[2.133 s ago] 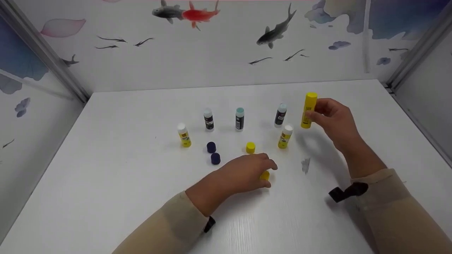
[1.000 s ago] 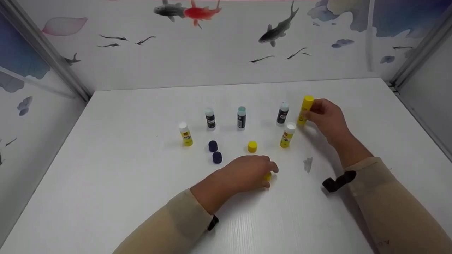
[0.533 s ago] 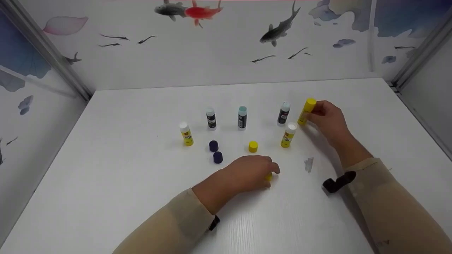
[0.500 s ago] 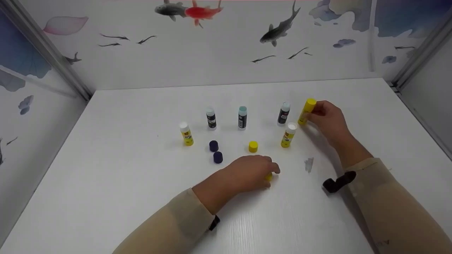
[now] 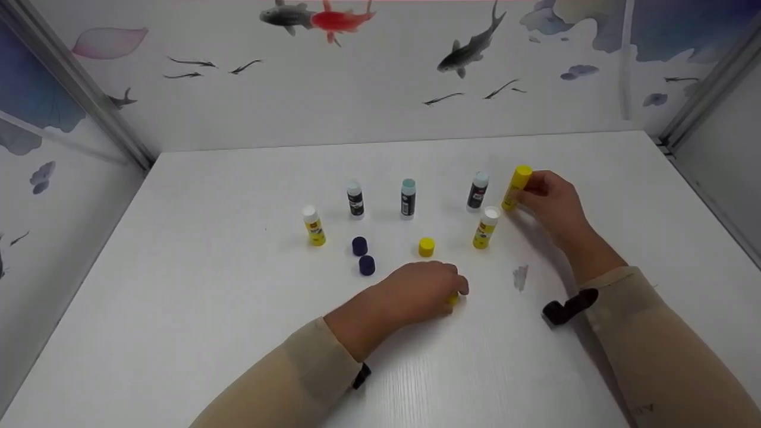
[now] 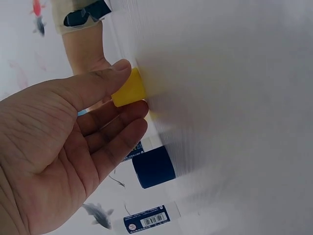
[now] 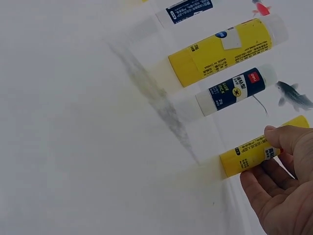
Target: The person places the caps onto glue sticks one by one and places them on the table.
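Left grip (image 5: 413,291) is pinching a yellow cap (image 6: 129,90), apparently collecting it; lifting is seemingly pending. Right grip (image 5: 556,205) is clamping a capped glue stick (image 7: 244,156).

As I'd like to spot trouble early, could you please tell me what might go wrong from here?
The right hand holds a yellow glue stick close beside an upright navy-labelled stick; a sideways bump might topple it. The left hand has only a fingertip grip on a small yellow cap, which could slip away. The nearer dark blue cap stands loose beside that hand and may get nudged.
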Motion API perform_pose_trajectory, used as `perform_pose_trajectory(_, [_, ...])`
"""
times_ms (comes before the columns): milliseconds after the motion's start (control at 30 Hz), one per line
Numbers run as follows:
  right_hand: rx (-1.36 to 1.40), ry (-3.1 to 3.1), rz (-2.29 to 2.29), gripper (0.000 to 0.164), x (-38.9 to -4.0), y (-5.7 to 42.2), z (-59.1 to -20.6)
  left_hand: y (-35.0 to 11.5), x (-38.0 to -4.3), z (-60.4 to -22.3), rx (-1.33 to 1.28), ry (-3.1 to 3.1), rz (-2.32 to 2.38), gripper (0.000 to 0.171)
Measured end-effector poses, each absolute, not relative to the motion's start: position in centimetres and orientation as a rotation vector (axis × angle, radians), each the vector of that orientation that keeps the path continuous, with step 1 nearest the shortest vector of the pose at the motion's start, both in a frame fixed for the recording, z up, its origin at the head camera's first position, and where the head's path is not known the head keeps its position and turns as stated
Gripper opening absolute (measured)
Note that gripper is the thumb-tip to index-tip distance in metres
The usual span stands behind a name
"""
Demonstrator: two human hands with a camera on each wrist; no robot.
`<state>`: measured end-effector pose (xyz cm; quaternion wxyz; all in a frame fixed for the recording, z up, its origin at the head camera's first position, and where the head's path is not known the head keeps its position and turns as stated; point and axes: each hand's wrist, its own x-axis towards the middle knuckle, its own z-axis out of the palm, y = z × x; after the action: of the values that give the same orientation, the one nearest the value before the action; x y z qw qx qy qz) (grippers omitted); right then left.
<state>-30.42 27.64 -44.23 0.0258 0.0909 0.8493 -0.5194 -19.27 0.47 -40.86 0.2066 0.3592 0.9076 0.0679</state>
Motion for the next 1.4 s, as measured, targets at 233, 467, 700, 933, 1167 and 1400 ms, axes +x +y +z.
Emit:
perform_pose_trajectory(233, [0.261, 2.617, -1.606, 0.051, -30.4, 27.9, -44.5, 0.5, -19.3, -40.8, 1.017, 2.528, 0.155, 0.037])
perform_pose_trajectory(467, [0.253, 2.62, -1.618, 0.048, -30.2, 27.9, -44.4, 0.4, -19.3, -40.8, 1.037, 2.525, 0.146, 0.037])
perform_pose_trajectory(700, [0.245, 2.637, -1.596, 0.051, -29.8, 27.8, -44.2, 0.2, -19.4, -41.0, 1.042, 2.529, 0.172, 0.035])
perform_pose_trajectory(933, [0.231, 2.652, -1.58, 0.055, -29.5, 28.4, -44.4, 0.2, -19.4, -41.1, 1.063, 2.531, 0.166, 0.035])
perform_pose_trajectory(1167, [0.21, 2.679, -1.583, 0.054, -28.7, 29.0, -44.4, 0.2, -19.3, -40.9, 1.047, 2.53, 0.193, 0.036])
perform_pose_trajectory(1400, [0.207, 2.729, -1.517, 0.057, -28.1, 29.3, -43.9, 0.1, -19.3, -40.6, 1.002, 2.536, 0.224, 0.036])
